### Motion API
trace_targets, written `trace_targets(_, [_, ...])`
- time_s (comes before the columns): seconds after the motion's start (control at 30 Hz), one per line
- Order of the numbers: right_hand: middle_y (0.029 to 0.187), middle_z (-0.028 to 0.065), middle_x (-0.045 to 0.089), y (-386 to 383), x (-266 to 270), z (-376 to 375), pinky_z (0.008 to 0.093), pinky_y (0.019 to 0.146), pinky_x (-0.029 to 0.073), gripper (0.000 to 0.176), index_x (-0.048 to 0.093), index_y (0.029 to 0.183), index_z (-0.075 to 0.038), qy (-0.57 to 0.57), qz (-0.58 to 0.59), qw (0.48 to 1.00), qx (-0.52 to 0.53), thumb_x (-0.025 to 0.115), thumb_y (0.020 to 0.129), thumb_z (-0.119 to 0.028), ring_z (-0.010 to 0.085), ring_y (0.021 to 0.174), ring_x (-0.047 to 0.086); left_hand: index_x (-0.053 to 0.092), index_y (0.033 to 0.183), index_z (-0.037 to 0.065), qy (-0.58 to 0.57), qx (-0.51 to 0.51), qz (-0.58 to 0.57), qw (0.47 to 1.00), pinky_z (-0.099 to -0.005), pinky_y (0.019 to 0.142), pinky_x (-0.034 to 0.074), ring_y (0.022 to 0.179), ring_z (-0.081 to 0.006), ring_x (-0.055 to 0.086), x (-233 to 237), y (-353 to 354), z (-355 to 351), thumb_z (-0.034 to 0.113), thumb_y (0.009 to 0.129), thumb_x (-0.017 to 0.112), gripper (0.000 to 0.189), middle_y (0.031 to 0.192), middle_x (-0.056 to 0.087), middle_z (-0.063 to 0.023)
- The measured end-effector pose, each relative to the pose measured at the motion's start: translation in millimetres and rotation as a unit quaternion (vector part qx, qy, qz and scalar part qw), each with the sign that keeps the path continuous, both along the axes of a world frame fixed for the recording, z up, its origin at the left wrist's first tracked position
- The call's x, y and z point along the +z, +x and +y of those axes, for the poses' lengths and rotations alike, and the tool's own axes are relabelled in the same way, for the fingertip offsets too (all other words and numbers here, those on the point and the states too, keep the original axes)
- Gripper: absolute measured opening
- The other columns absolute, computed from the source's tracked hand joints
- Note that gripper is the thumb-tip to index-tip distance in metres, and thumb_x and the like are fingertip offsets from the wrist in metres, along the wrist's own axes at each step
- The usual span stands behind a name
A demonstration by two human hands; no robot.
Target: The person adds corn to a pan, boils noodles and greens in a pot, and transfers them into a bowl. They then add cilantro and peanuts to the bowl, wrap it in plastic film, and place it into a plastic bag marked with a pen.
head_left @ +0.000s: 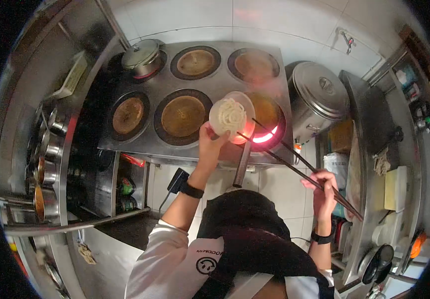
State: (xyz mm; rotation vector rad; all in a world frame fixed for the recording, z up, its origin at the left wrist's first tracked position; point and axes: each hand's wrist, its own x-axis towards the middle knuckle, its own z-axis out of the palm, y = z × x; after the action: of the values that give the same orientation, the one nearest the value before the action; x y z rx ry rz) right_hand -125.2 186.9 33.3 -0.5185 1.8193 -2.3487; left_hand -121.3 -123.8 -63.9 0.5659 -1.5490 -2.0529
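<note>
My left hand [214, 144] grips the near edge of a pale bowl [217, 110] that holds thick white noodles [232, 115]. The bowl is held over the front right of the stove, its near side lit red. My right hand [322, 192] is closed around a pair of long dark chopsticks [294, 167], whose tips are apart and reach to the right of the bowl. Below the bowl, a long pan handle [243, 167] juts toward me. The bowl hides much of whatever sits there, beside a red-glowing burner [265, 135].
Several round burner plates [183, 116] cover the steel stove. A lidded pot [141, 56] stands at its back left, and a big lidded steel stockpot [320, 90] at its right. Shelves with pans [49, 172] line the left; a cluttered rack [397, 189] lines the right.
</note>
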Motion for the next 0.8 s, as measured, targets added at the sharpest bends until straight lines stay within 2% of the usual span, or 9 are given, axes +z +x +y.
trace_targets(0.03, [0.096,0.0150,0.050,-9,4,-6,0.0364,0.076,0.050,0.041,0.047,0.101,0.004,0.023,-0.009,0.999,0.035,0.042,0.090,-0.035,0.0279,0.083,0.060,0.041,0.113,0.002,-0.098,0.015,-0.015,0.995,-0.0294,0.079,0.043,0.096,-0.0167,0.048,-5,-13,0,0.010,0.071,0.070,0.052,0.105,0.048,-0.0079])
trace_targets(0.07, [0.100,0.0165,0.052,-17,1,-11,0.0362,0.081,0.048,0.042,0.046,0.103,0.005,0.038,-0.002,0.998,0.055,0.041,0.090,-0.034,0.0287,0.088,0.060,0.041,0.113,0.002,-0.094,0.013,-0.020,0.995,-0.0294,0.079,0.043,0.096,-0.0167,0.048,-4,-22,2,0.010,0.071,0.070,0.052,0.105,0.048,-0.0079])
trace_targets(0.13, [0.103,0.0179,0.052,-32,-3,-23,0.0366,0.083,0.046,0.040,0.046,0.105,0.005,0.066,-0.014,0.996,0.066,0.040,0.090,-0.031,0.0286,0.091,0.059,0.041,0.112,0.001,-0.220,0.064,-0.069,0.971,-0.0301,0.082,0.041,0.096,-0.0187,0.046,1,-38,7,0.013,0.065,0.075,0.060,0.104,0.043,-0.0095])
trace_targets(0.2, [0.102,0.0200,0.055,-44,-12,-35,0.0368,0.084,0.046,0.031,0.047,0.104,0.006,0.045,-0.028,0.997,0.054,0.036,0.090,-0.019,0.0287,0.092,0.059,0.041,0.112,0.001,-0.244,0.070,-0.069,0.965,-0.0309,0.082,0.041,0.095,-0.0199,0.045,6,-49,13,0.013,0.063,0.075,0.061,0.103,0.042,-0.0104])
trace_targets(0.27, [0.100,0.0207,0.056,-55,-17,-38,0.0374,0.084,0.045,0.028,0.047,0.104,0.006,0.071,-0.040,0.996,0.041,0.032,0.090,-0.014,0.0297,0.092,0.059,0.042,0.111,0.000,-0.273,0.075,-0.068,0.957,-0.0318,0.083,0.040,0.095,-0.0211,0.044,6,-59,17,0.014,0.061,0.075,0.062,0.102,0.041,-0.0114])
trace_targets(0.33, [0.100,0.0209,0.055,-65,-23,-39,0.0375,0.084,0.046,0.028,0.047,0.103,0.005,0.038,-0.062,0.997,0.042,0.031,0.091,-0.013,0.0303,0.092,0.059,0.041,0.109,-0.001,-0.364,0.085,-0.066,0.925,-0.0326,0.084,0.039,0.096,-0.0216,0.043,1,-67,19,0.018,0.059,0.078,0.064,0.102,0.042,-0.0106])
trace_targets(0.6, [0.100,0.0200,0.057,-94,-44,-40,0.0358,0.083,0.045,0.029,0.050,0.101,0.003,-0.066,-0.123,0.990,0.014,0.037,0.091,-0.020,0.0291,0.091,0.059,0.042,0.110,0.004,-0.497,0.046,-0.092,0.862,-0.0375,0.085,0.040,0.101,-0.0323,0.041,23,-87,25,0.015,0.053,0.078,0.068,0.108,0.041,-0.0148])
trace_targets(0.73, [0.100,0.0191,0.057,-101,-51,-38,0.0352,0.083,0.045,0.027,0.050,0.101,0.003,-0.060,-0.131,0.990,0.005,0.037,0.091,-0.019,0.0282,0.090,0.059,0.042,0.115,0.007,-0.558,0.006,-0.119,0.822,-0.0434,0.082,0.042,0.105,-0.0354,0.039,25,-91,23,0.019,0.057,0.074,0.067,0.112,0.040,-0.0160])
trace_targets(0.8, [0.099,0.0161,0.056,-107,-54,-35,0.0321,0.084,0.045,0.025,0.050,0.101,0.002,0.014,-0.122,0.992,0.021,0.034,0.093,-0.015,0.0249,0.091,0.059,0.042,0.117,0.007,-0.575,-0.002,-0.101,0.812,-0.0419,0.084,0.042,0.107,-0.0353,0.038,26,-92,19,0.016,0.054,0.077,0.072,0.113,0.040,-0.0158])
